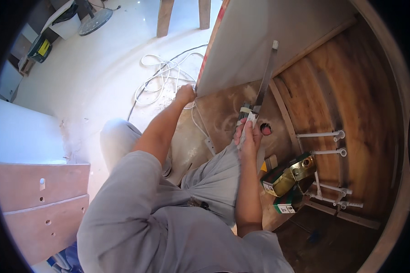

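Observation:
My left hand (185, 93) is closed at the lower edge of the pale panel (241, 50), above a loose white cable (153, 98); what its fingers grip is unclear. My right hand (247, 136) is wrapped round a white and grey bundle or handle (248, 115), with a long, narrow metal strip (267, 68) rising from it toward the panel. Just right of that hand, a round hole with red inside (265, 129) sits in the brown board. Green boxes with shiny gold items (294, 174) lie beside my right forearm.
White pipes (320, 151) stand out from the curved wooden wall (369, 100) at right. At left are stacked pinkish boards with holes (41, 182), a white block (25, 134), buckets (41, 48) and a round metal base (95, 25). Two wooden legs (165, 18) stand at the top.

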Demonstrator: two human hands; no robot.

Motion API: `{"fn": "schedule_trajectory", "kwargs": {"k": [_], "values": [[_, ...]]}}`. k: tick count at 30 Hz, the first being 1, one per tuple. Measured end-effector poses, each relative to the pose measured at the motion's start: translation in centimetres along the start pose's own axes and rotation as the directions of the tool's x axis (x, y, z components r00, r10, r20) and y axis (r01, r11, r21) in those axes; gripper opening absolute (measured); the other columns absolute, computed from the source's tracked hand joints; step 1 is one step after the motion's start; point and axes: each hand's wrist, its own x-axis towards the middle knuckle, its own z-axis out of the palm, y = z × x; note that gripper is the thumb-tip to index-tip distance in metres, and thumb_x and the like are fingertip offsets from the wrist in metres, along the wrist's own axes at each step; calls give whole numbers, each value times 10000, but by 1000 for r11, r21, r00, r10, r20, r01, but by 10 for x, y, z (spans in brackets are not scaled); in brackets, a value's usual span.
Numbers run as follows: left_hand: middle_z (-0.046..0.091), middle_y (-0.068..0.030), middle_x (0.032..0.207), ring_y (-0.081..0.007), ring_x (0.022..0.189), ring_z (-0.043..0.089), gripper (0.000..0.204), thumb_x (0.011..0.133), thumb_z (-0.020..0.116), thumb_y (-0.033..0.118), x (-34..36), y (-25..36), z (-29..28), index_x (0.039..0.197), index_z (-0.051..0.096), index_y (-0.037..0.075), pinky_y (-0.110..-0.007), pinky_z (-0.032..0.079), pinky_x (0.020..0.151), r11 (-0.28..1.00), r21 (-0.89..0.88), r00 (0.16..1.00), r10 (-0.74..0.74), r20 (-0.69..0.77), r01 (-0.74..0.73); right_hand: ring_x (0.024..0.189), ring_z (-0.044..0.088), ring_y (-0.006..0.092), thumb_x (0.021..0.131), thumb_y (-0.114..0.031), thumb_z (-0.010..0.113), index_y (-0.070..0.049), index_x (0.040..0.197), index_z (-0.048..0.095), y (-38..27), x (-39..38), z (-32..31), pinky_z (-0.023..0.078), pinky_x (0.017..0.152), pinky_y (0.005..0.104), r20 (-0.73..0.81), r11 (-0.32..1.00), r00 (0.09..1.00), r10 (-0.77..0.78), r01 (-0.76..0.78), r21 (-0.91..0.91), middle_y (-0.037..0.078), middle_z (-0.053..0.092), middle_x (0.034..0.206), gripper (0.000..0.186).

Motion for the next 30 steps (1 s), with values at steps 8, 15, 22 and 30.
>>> {"fn": "schedule_trajectory", "kwargs": {"k": [8,15,22,30], "values": [[642,-241,893,-387,863,629,271,861,558,265,1,-18,25,878,679,22,-485,491,755,1000,-17,994,10,-112,-12,440,411,72,953,-316,502,-54,992,515,2,5,3,323,407,204,39,999,999,14,-12,-48,6,477,609,265],[620,-186,1106,-338,1016,607,284,860,548,224,-18,-22,-17,1070,630,52,-419,494,839,988,157,993,-16,116,-3,443,416,78,956,-300,497,-57,994,522,-3,9,13,325,414,204,53,995,998,24,-18,-98,16,482,610,248],[622,-216,1095,-310,1046,599,327,746,676,178,0,-87,-126,1009,647,-16,-376,489,863,850,526,940,-182,289,3,489,448,63,930,-246,554,-39,1011,551,3,-6,26,352,428,202,246,989,959,-141,146,-2,-3,507,641,223],[556,-123,1256,-158,1068,562,521,896,594,307,-63,89,-240,1303,478,3,-299,451,895,525,-737,895,366,-256,-425,663,545,102,898,-212,596,-24,1066,585,3,-13,5,437,601,228,147,829,972,-181,232,-508,11,577,777,252]]}}
